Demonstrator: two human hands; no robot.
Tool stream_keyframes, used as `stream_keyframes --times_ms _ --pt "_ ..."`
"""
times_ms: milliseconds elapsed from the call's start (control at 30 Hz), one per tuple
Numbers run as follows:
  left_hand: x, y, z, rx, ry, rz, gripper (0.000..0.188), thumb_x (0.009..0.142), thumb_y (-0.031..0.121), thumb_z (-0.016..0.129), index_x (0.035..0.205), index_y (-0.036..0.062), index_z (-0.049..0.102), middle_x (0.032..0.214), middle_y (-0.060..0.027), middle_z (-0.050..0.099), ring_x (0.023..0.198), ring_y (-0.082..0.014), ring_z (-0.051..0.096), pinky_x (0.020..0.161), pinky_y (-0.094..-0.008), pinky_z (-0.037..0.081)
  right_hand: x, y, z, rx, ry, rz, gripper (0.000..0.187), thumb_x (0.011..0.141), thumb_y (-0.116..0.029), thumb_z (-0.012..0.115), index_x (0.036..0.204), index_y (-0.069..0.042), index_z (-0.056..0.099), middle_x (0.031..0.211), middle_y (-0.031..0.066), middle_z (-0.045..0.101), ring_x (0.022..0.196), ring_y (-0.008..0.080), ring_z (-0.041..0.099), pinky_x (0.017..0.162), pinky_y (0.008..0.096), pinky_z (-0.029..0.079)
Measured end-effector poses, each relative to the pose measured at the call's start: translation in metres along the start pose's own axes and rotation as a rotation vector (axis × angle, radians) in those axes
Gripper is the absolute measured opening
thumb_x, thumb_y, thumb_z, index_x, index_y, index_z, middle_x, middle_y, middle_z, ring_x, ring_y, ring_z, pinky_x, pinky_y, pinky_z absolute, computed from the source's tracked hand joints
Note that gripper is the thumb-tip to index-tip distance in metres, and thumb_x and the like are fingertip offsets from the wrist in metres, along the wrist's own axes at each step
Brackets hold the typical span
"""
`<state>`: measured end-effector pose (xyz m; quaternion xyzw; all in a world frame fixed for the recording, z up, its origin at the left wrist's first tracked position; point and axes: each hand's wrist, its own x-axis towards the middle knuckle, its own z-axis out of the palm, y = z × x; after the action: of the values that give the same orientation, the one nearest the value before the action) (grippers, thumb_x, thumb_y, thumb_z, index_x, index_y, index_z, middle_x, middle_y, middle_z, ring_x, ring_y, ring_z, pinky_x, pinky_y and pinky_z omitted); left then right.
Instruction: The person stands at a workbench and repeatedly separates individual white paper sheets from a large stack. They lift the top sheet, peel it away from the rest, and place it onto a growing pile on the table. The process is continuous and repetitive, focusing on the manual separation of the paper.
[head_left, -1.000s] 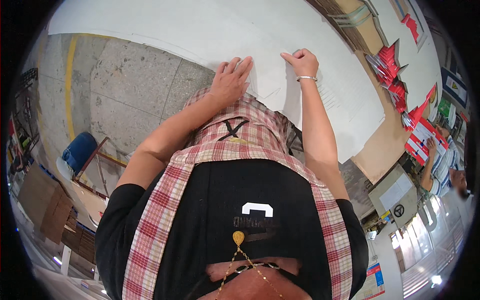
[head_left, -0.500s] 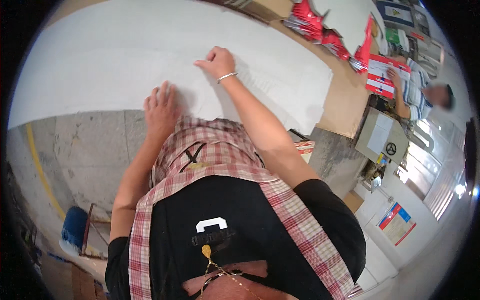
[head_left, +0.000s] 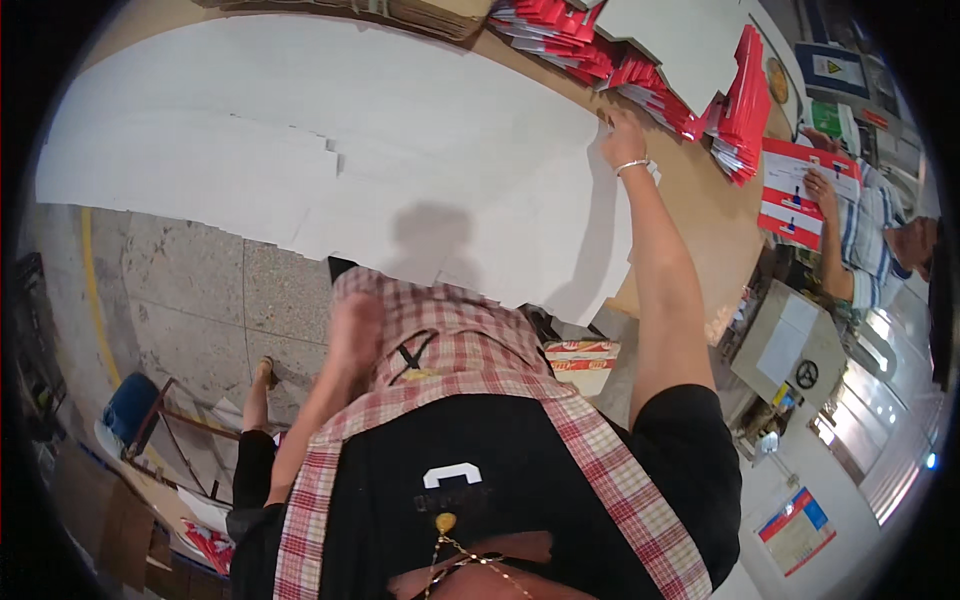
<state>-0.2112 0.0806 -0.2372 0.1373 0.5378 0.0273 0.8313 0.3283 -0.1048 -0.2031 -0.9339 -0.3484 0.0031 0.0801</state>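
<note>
Large white sheets (head_left: 330, 150) lie overlapped across a brown wooden table (head_left: 700, 215). My right hand (head_left: 625, 140), with a thin bracelet at the wrist, is stretched far out and rests on the far right corner of the white sheets, one finger extended, close to stacks of red flat cartons (head_left: 600, 50). My left hand (head_left: 350, 328) is blurred and hangs off the table, in front of my plaid apron; nothing shows in it.
More red cartons (head_left: 745, 100) stand on edge at the table's right end. Another person's hand (head_left: 822, 185) in a striped sleeve rests on a red-and-white sheet. Below the table are a small carton (head_left: 580, 362), grey stone floor, a yellow line and a blue seat (head_left: 125, 405).
My right hand has reached farther along the white sheets to their far right corner. My left hand has come off the sheets and dropped back toward my body.
</note>
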Motion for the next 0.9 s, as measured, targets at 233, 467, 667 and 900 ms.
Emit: stream_keyframes --times_ms 233,467,667,900 --pt "0.005 -0.127 0.143 -0.041 -0.258 -0.431 0.031 0.082 0.015 0.055 0.108 0.0 0.049 0.116 -0.0147 0.051 0.111 -0.0301 0.047 0.1 -0.0416 0.038 0.002 0.022 0.007 0.082 -0.052 -0.104 0.042 0.068 0.001 0.054 0.107 -0.008 0.065 0.107 0.0157 0.058 0.107 0.0339 0.052 0.095 0.0392 0.041" --pt "-0.005 -0.156 0.221 -0.285 -0.055 -0.347 0.034 0.083 0.021 0.054 0.113 0.0063 0.048 0.116 -0.0138 0.052 0.11 -0.03 0.047 0.098 -0.0425 0.036 -0.008 0.025 0.004 0.075 -0.059 -0.114 0.044 0.068 0.001 0.054 0.109 -0.008 0.065 0.106 0.0166 0.059 0.107 0.0347 0.052 0.096 0.0399 0.04" --pt "-0.003 -0.17 0.218 -0.339 -0.072 -0.186 0.033 0.084 0.023 0.055 0.111 0.0063 0.049 0.111 -0.0089 0.054 0.105 -0.0247 0.05 0.094 -0.0404 0.038 0.004 0.032 0.005 0.068 -0.076 -0.146 0.042 0.068 -0.001 0.055 0.109 -0.008 0.065 0.108 0.0198 0.058 0.106 0.0353 0.052 0.096 0.0415 0.04" --pt "-0.004 -0.17 0.213 -0.364 -0.073 -0.1 0.029 0.084 0.022 0.056 0.108 0.0054 0.051 0.102 -0.006 0.058 0.096 -0.0214 0.055 0.087 -0.0364 0.043 0.011 0.004 -0.001 0.033 -0.139 -0.081 0.04 0.07 -0.002 0.055 0.109 -0.008 0.065 0.108 0.0187 0.057 0.106 0.0348 0.053 0.094 0.0425 0.041"
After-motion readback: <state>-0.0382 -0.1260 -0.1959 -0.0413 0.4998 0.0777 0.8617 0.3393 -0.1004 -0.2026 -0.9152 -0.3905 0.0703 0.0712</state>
